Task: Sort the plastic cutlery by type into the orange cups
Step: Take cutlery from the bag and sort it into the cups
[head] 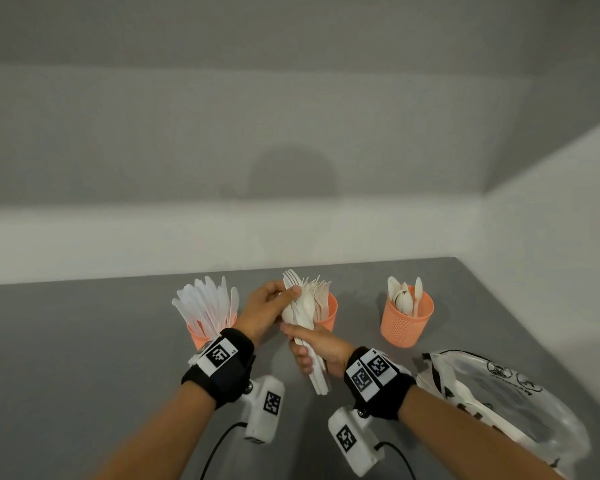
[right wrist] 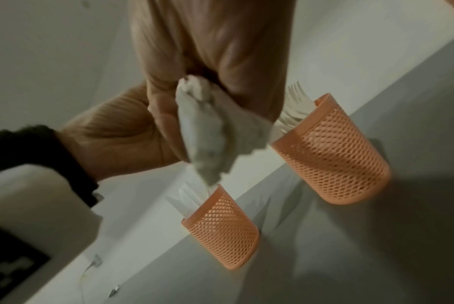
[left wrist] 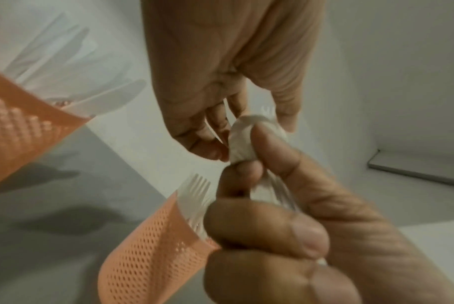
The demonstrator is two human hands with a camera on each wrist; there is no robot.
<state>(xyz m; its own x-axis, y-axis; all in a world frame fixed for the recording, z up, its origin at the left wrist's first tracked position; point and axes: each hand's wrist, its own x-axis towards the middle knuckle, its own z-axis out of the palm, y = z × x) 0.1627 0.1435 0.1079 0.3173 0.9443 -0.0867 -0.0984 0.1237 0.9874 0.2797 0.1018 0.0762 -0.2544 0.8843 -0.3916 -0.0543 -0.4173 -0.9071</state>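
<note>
Three orange mesh cups stand in a row on the grey table. The left cup (head: pixel 197 336) holds knives, the middle cup (head: pixel 329 311) forks, the right cup (head: pixel 406 322) spoons. My right hand (head: pixel 314 355) grips the handles of a bundle of white cutlery (head: pixel 302 311), held upright in front of the fork cup. My left hand (head: pixel 278 301) pinches the top end of that bundle between thumb and fingers. In the left wrist view the left fingertips (left wrist: pixel 212 150) close on a white piece (left wrist: pixel 240 139). The right wrist view shows the bundle (right wrist: pixel 205 133) blurred, with the fork cup (right wrist: pixel 332 154) behind it.
A crumpled clear plastic bag (head: pixel 499 393) with more white cutlery lies at the right front of the table (head: pixel 84 341). White walls close the table at the back and right. Cables trail from the wrist cameras near the front edge.
</note>
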